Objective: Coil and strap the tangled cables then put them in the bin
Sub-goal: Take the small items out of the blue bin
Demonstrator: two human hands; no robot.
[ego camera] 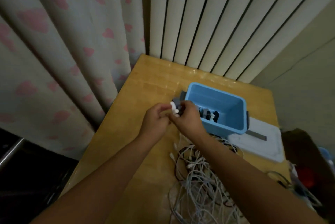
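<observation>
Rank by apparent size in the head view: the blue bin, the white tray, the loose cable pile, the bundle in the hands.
1. loose cable pile, though it lies nearest the camera
2. blue bin and white tray: too close to rank
3. bundle

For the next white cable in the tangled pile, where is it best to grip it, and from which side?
Probably grip a white plug end sticking out at the pile's left edge, coming from the left over bare table. It lies free there, while the middle is knotted loops.
</observation>
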